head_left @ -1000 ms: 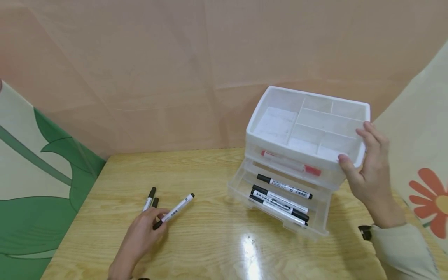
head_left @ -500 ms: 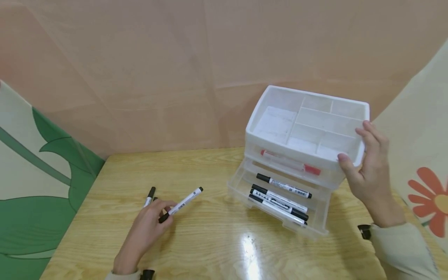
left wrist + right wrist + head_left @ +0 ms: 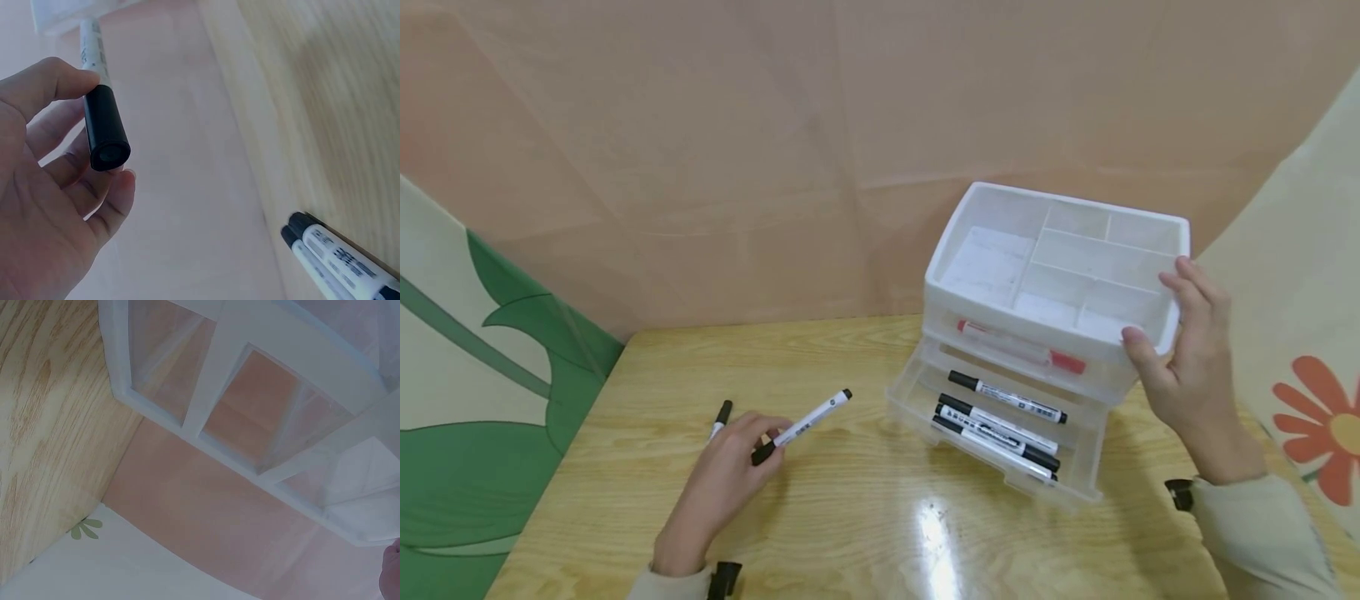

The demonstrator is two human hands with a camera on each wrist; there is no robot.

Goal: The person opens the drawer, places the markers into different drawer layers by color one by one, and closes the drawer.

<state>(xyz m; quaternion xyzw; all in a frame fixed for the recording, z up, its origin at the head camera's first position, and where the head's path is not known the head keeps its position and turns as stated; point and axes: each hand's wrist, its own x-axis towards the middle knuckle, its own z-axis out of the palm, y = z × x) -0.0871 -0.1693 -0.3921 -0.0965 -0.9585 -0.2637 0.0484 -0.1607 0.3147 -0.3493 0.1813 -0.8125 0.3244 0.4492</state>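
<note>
My left hand [image 3: 730, 475] pinches a white marker [image 3: 814, 421] by its black-capped end, above the table. In the left wrist view the marker [image 3: 107, 122] sits between thumb and fingers, black cap toward the camera. Two more markers [image 3: 344, 262] lie side by side on the wood; the head view shows only part of one marker [image 3: 722, 415] past the hand. My right hand [image 3: 1198, 375] grips the right end of a white drawer organizer [image 3: 1037, 321], thumb on the front rim. Its lower clear drawer [image 3: 1093, 467] is pulled out, with several black-capped markers [image 3: 1000, 433] inside.
A red marker [image 3: 1022, 346] shows through the organizer's upper drawer, which is closed. Divided compartments [image 3: 1097, 258] form the top. The wooden table [image 3: 820, 533] ends at a pinkish cloth backdrop [image 3: 737, 167], with printed cloth at both sides.
My left hand has moved right and slightly up with the marker, away from the markers on the table. My right hand stays on the organizer.
</note>
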